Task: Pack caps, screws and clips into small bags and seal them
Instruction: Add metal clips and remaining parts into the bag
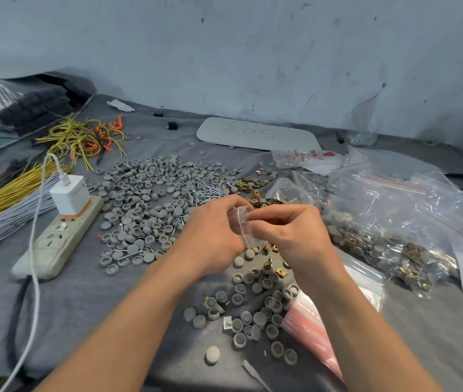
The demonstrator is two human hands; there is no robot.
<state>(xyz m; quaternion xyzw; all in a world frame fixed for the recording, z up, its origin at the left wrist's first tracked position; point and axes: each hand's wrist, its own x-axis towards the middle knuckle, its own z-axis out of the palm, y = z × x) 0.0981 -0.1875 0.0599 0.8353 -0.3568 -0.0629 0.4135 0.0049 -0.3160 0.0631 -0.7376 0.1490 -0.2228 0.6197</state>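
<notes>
Both hands meet over the middle of the grey cloth [97,306], working one small clear zip bag [241,222] held up between them. The left hand [213,230] curls its fingers round the bag's near edge, and the right hand [286,230] pinches the other side at the mouth. The step in hand looks like work on the bag's opening, either spreading it to load or pressing the strip closed. Which one cannot be told, since the bag's contents are hidden behind the fingers.

If it is empty, the next move calls for one hand to hold the mouth wide while the other picks parts. If it is full, it calls for a firm pinch run along the whole zip line.

The supplies lie close (all within easy reach). A broad heap of grey caps [145,199] spreads to the left, and more caps are scattered just below the hands. Screws [207,193] are piled beyond the left hand, with brass-coloured clips [257,198] beside them. A stack of empty red-striped bags [306,323] lies under the right forearm. A large bag of filled packets [388,222] slumps to the right.

A power strip [55,244] with a white charger [70,193] and tangled yellow wires [80,137] sit well left, out of the way. Loose caps under the wrists could get knocked about.
</notes>
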